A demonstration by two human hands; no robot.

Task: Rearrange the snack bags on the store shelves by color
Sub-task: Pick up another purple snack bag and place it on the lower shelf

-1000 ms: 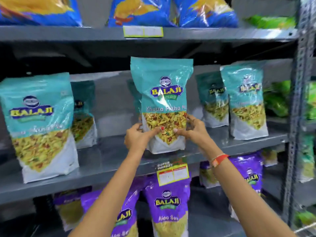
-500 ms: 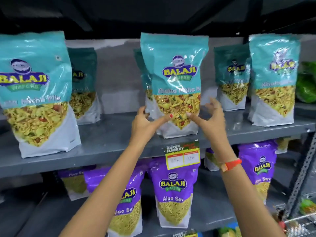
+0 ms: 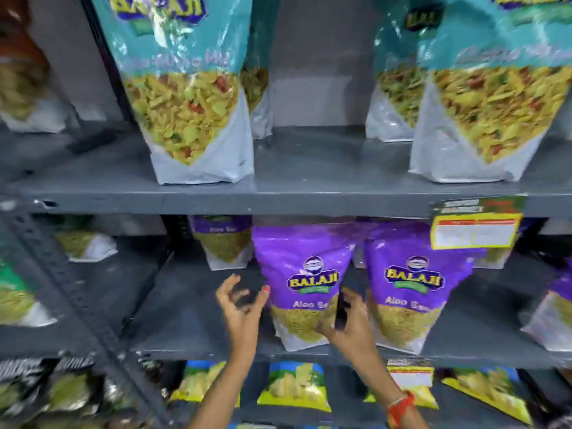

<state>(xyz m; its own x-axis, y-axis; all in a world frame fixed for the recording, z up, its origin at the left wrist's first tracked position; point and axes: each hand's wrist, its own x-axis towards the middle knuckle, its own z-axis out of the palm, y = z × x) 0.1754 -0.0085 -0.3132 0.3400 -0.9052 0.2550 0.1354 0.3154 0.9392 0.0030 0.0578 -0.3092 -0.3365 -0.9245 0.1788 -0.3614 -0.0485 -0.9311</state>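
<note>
Left hand (image 3: 240, 308) open, fingers curled, just beside the purple bag (image 3: 305, 286), not touching it. Right hand (image 3: 346, 325) spread against the bag's lower right side, w/ fingers on the pack; a full clasp cannot be told. Bag stands upright at the front of the middle shelf (image 3: 185, 317). Step judged: taking hold of a purple pack to regroup it. Next move needs both palms closed on its sides, then a lift. Second purple bag (image 3: 413, 289) is just beside on the right, tight there; bare shelf on the left gives room. Price tag (image 3: 475, 227) overhangs above-right; teal bag (image 3: 188, 97) on the shelf overhead.
</note>
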